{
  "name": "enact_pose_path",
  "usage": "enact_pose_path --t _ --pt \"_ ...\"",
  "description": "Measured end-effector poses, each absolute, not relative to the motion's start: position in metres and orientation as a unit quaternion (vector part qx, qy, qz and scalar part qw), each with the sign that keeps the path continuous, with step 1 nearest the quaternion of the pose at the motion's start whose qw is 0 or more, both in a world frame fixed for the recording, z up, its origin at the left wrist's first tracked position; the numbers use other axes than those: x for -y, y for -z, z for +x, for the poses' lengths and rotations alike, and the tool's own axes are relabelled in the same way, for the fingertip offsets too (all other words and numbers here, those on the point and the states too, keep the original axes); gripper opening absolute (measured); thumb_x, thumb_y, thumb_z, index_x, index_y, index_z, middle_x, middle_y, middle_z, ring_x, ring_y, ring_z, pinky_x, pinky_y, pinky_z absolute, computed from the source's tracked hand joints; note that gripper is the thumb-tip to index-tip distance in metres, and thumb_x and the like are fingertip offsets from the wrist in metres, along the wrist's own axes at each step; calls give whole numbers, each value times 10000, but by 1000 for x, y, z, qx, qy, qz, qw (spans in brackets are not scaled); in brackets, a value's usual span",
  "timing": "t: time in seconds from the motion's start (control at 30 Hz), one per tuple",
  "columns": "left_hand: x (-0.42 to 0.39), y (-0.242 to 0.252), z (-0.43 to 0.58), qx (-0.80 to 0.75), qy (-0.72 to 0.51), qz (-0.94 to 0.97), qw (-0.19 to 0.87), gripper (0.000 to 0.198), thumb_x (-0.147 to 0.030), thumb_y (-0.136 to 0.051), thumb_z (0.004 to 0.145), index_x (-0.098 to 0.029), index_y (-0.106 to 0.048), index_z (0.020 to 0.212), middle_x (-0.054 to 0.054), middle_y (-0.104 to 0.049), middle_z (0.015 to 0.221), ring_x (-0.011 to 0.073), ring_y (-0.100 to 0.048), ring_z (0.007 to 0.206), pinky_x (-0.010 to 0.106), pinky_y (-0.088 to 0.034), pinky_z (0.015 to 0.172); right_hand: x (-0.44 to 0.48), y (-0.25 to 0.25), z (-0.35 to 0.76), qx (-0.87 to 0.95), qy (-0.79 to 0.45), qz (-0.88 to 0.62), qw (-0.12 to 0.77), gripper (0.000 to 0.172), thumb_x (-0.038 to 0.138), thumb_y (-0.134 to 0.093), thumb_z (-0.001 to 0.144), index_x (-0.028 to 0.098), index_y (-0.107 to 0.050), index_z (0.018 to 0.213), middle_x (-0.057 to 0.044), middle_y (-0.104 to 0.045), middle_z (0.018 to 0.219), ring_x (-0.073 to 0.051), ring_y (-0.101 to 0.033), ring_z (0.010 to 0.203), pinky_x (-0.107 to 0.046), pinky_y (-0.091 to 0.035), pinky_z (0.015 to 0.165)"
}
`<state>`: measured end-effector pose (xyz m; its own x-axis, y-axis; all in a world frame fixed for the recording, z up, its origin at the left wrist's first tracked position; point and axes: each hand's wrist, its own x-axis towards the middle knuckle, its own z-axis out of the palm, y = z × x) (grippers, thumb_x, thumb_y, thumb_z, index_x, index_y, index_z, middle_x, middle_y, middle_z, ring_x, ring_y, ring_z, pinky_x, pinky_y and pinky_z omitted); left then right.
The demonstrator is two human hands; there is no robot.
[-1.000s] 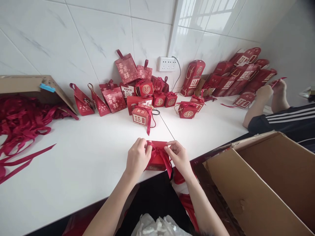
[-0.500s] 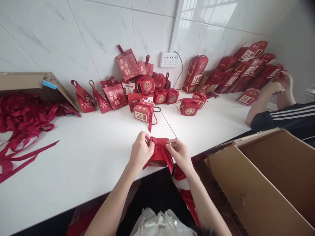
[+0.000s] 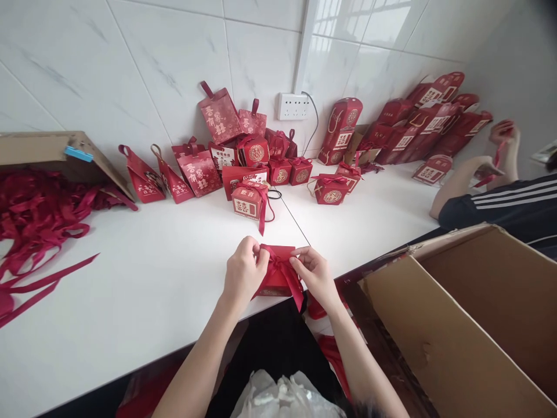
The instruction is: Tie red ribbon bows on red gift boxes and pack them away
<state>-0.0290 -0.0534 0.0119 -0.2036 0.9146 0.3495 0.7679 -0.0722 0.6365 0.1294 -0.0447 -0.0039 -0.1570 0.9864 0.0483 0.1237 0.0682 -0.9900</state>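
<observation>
A small red gift box (image 3: 278,286) stands near the table's front edge, directly in front of me. Across its top lies a red ribbon (image 3: 285,268) tied in a bow, one tail hanging over the near side. My left hand (image 3: 246,267) pinches the bow's left loop between thumb and fingers. On the other side, my right hand (image 3: 314,273) has thumb and fingertips closed on the bow's right loop. Just behind stands a finished-looking box (image 3: 247,204) with a ribbon and cord handle.
Loose red ribbons (image 3: 39,203) spill from a cardboard box at left. Red bags and boxes (image 3: 209,168) line the tiled wall, with more stacked at right (image 3: 429,128). An open carton (image 3: 452,313) stands at front right. Another person's hands (image 3: 500,151) hold a ribbon at far right.
Both my hands stay at the bow, with the loops drawn slightly outward. The co-worker's hands have moved apart, a ribbon now showing between them. The view has shifted slightly.
</observation>
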Motion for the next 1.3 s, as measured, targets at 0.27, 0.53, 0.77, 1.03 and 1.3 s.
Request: enact_pose_path --t 0.27,0.53,0.77,1.03,1.3 --pt "69 -25 -62 -619 -318 621 361 106 -259 -369 795 -214 -406 706 -44 -437 585 116 -404 506 237 -311 498 49 -3 134 595 -476 -478 437 230 403 -495 833 188 -539 899 50 -421 568 -107 -438 517 -220 -379 483" --pt "45 -30 -69 -613 -271 620 408 401 -494 -384 819 -199 -286 566 -51 -276 525 99 -270 472 254 -224 470 57 -18 136 631 -399 -577 331 395 537 -413 839 200 -432 635 53 -382 515 -106 -358 492 -226 -289 483" --pt "37 -21 -60 -553 -299 634 450 358 -436 -468 797 -195 -326 574 -56 -303 538 90 -292 483 234 -245 471 63 -15 129 629 -440 -542 341 362 428 -448 840 191 -380 576 44 -399 519 -99 -368 515 -223 -291 502" --pt "71 6 -44 -557 -480 495 462 408 -410 -479 830 -197 -260 559 -66 -212 511 74 -222 443 224 -210 431 58 3 133 555 -531 -512 384 385 449 -493 819 193 -351 569 56 -333 521 -85 -303 494 -226 -237 481" --pt "84 23 -26 -573 -563 465 371 402 -343 -449 851 -201 -224 549 -53 -199 523 91 -216 482 240 -223 455 54 20 130 429 -646 -453 439 413 472 -594 754 192 -354 568 45 -370 556 -89 -341 521 -226 -294 505"
